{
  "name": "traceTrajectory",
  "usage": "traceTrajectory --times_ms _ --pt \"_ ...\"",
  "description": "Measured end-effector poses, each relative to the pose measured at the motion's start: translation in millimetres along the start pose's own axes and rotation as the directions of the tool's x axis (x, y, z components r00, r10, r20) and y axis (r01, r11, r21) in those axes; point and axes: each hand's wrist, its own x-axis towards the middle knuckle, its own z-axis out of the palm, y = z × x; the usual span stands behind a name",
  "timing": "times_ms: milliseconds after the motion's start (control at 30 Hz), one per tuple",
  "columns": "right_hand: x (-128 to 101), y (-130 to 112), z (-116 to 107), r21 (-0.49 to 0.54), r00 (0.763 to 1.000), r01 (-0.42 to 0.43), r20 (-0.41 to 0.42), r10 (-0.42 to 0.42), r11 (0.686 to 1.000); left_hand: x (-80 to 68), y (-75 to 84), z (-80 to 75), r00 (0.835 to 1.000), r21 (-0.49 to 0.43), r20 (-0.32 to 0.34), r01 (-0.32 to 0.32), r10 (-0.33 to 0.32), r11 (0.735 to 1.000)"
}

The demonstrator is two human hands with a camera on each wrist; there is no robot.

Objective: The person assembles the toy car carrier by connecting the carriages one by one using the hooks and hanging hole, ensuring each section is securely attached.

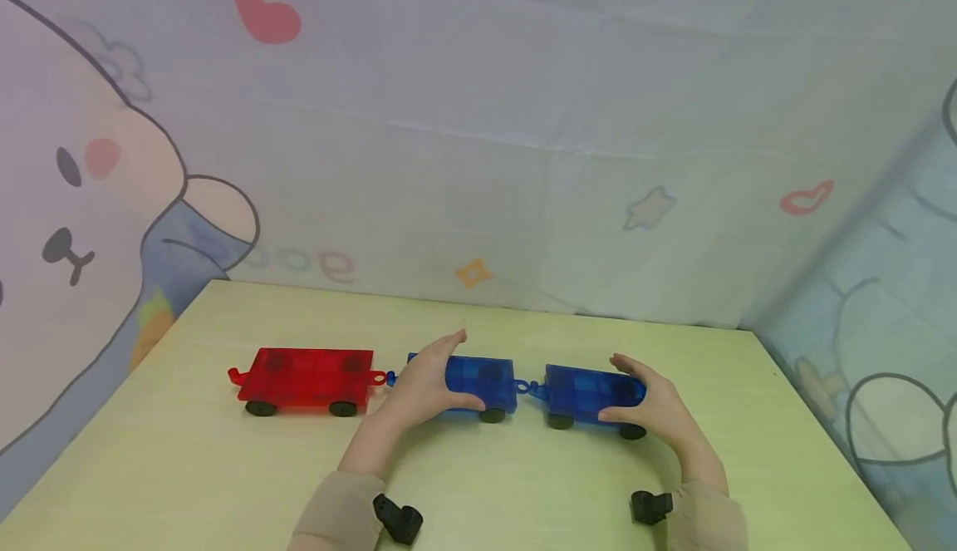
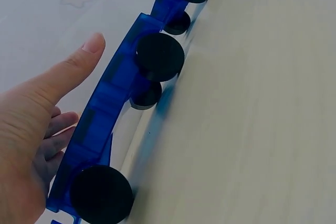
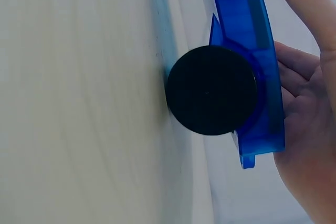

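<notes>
Three toy train cars with black wheels stand in a row on the table. On the left is a translucent red car (image 1: 310, 378); its ring meets the hook of the middle blue car (image 1: 486, 383). A second blue car (image 1: 579, 389) stands at the right, its hook at the middle car's ring. My left hand (image 1: 422, 385) is spread over the left part of the middle car, its thumb (image 2: 79, 69) raised off the top. At the right car's rear end, my right hand (image 1: 658, 401) reaches around with thumb and fingers apart; the car (image 3: 270, 77) hides some fingertips.
The pale wooden table (image 1: 523, 484) carries the cars near its back half. Behind it hangs a printed cloth (image 1: 478, 119) with hearts, stars and a cartoon animal. Black wrist devices (image 1: 399, 522) are strapped at both sleeves.
</notes>
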Motion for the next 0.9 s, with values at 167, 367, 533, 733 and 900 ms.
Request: traceTrajectory --times_ms 167,367,533,733,900 --pt "-0.9 2.2 -1.9 -0.013 1.000 -0.016 -0.006 0.016 1.000 0.9 -2.8 2.2 1.000 0.023 0.002 0.000 0.000 1.000" --pt "-3.3 2.1 -3.5 -0.023 1.000 -0.023 0.001 0.023 0.999 0.8 -3.4 3.7 1.000 0.047 0.019 -0.001 0.000 0.999" --pt "-4.1 1.2 -4.8 -0.031 1.000 -0.019 0.007 0.020 0.999 0.1 -2.3 4.0 0.999 0.061 0.040 -0.005 0.002 0.998" --pt "-4.4 3.5 -5.9 -0.031 1.000 -0.027 0.005 0.027 0.999 0.1 -3.0 4.5 0.999 0.080 0.047 -0.006 0.002 0.997" --pt "-4.5 2.1 -5.6 -0.034 0.999 -0.030 0.011 0.030 0.999 0.0 -4.6 4.8 0.999 0.085 0.044 -0.007 0.003 0.996"
